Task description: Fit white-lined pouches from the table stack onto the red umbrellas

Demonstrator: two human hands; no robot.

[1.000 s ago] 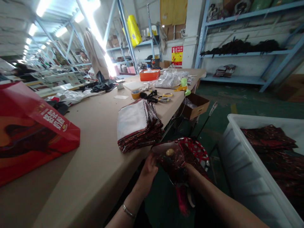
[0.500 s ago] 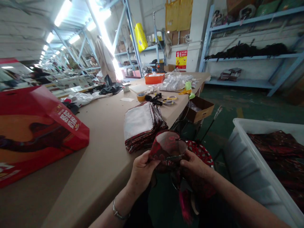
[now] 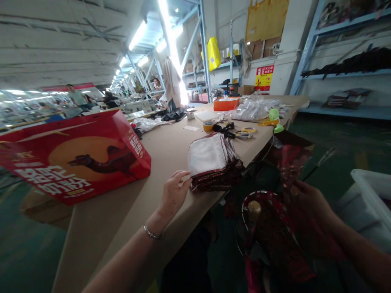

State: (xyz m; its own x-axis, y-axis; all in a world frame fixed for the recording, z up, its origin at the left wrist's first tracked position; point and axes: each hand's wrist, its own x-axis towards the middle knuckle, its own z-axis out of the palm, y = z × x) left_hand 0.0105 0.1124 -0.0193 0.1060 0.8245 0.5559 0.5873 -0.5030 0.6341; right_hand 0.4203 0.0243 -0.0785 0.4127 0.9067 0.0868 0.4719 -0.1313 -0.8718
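My left hand (image 3: 174, 192) hovers over the table edge with its fingers spread, fingertips close to a stack of folded red-and-white cloth pieces (image 3: 214, 160). My right hand (image 3: 308, 203) is blurred by motion and holds up a dark red patterned cloth piece (image 3: 290, 156) to the right of the table. Below it, in my lap, lies a round red dotted item (image 3: 259, 207) with a wooden knob at its middle and more dark red fabric around it.
A large red paper bag (image 3: 76, 156) with a camel picture lies on the brown table (image 3: 122, 211). Tape, scissors, an orange tray (image 3: 226, 103) and plastic packets sit farther back. A white bin (image 3: 369, 187) stands at the right. Blue shelving lines the walls; people work far left.
The view swung left. My left hand let go of the red cloth and reached toward the stack on the table. My right hand lifted a cloth piece up and to the right.
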